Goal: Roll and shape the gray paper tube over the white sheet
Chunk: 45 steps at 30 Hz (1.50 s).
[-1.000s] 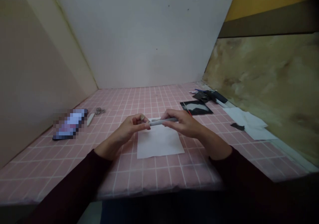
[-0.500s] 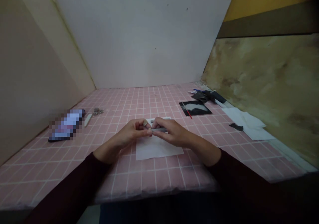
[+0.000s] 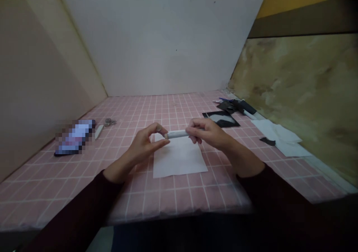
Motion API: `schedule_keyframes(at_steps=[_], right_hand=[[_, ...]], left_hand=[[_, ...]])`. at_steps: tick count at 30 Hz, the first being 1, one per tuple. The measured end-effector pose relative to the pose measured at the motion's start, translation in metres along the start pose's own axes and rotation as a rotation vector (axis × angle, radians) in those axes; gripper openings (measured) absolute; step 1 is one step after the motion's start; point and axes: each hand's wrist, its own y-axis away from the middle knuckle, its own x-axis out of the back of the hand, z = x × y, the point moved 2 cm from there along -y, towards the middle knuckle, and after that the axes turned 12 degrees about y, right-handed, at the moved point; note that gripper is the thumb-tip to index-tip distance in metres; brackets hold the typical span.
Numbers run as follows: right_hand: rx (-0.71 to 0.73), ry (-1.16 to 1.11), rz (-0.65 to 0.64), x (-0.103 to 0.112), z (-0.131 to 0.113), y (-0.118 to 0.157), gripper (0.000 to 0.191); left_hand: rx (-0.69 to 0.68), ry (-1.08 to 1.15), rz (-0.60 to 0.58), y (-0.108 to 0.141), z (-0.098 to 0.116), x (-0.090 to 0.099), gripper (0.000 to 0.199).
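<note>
Right hand (image 3: 207,131) is drawn apart from left hand (image 3: 141,146) | grey stick (image 3: 178,134) is pinched by both hands' fingers (image 3: 160,145)

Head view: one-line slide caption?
Left hand and right hand hold a grey pen-like tube over a white sheet on a pink checked tablecloth.

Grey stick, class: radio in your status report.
Left hand, right hand: gripping opposite ends. Grey stick: held over white sheet. Nothing visibly in the way.
</note>
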Motion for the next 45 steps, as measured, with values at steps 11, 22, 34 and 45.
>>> schedule_keyframes(at_steps=[11, 22, 34, 45], right_hand=[[-0.016, -0.035, -0.018, -0.004, 0.001, -0.001, 0.023], [0.150, 0.127, 0.016, 0.002, -0.008, 0.005, 0.014], [0.254, 0.209, -0.039, -0.002, -0.012, 0.008, 0.010], [0.246, 0.167, -0.031, -0.001, -0.013, 0.007, 0.011]], left_hand=[[0.057, -0.024, -0.034, -0.001, -0.002, -0.001, 0.018], [0.397, 0.517, -0.032, -0.003, -0.007, -0.005, 0.026], [0.513, 0.638, -0.108, 0.000, -0.012, -0.006, 0.026], [0.451, 0.672, -0.128, 0.000, -0.008, -0.007, 0.028]])
